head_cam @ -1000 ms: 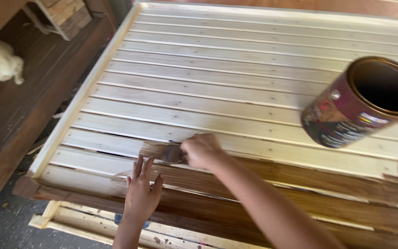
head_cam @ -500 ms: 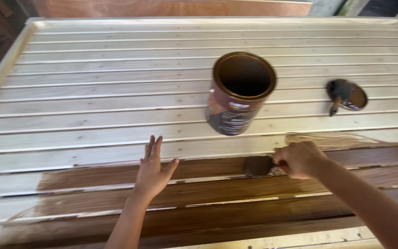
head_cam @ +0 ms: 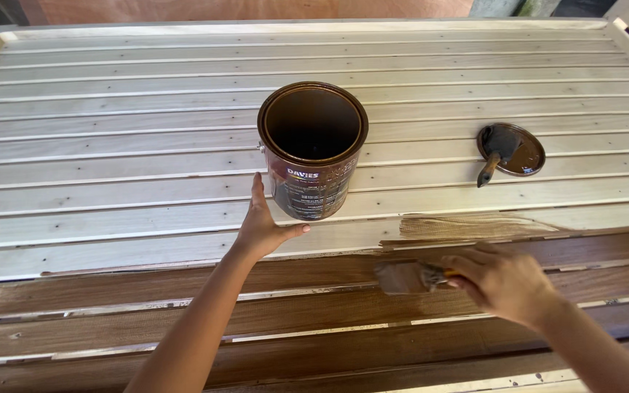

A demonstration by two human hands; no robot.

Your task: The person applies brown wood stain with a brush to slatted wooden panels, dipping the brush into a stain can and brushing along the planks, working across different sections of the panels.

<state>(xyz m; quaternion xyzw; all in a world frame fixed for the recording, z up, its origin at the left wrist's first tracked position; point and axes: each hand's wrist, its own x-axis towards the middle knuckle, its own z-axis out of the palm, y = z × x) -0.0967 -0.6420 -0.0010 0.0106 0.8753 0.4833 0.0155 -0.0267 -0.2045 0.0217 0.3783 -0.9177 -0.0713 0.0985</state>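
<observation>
Gripping a paintbrush (head_cam: pixel 410 277) in closed fingers, the right hand (head_cam: pixel 505 282) lays its broad, stain-soaked bristles flat on a dark brown board. The left hand (head_cam: pixel 262 225) rests open, fingers straight and thumb spread, on bare pale wood just beside an open cylindrical tin can (head_cam: pixel 313 149) with a dark glossy rim. The slatted wooden panel (head_cam: pixel 111 124) is grooved plank by plank: raw and light above, wet brown along the near rows. A round lid (head_cam: pixel 511 149), smeared with stain, lies further right with a second small brush (head_cam: pixel 495 153) on it

head view, steeply down, close
</observation>
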